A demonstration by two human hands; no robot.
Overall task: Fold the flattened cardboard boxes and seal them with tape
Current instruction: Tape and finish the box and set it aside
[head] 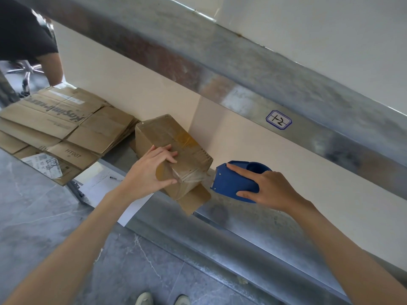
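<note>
The small brown cardboard box point(176, 148) on the grey metal worktop point(253, 223) is pressed by the left hand point(152, 170), its fingers laid out straight. Just right of the box, the blue plastic tape dispenser point(235, 181) is gripped by the right hand point(271, 188).

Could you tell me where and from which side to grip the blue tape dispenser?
Probably the rounded body of the tape dispenser, from above and the right, as the right hand does: forefinger along the top, thumb on the near side. Its tape end faces the box.
</note>
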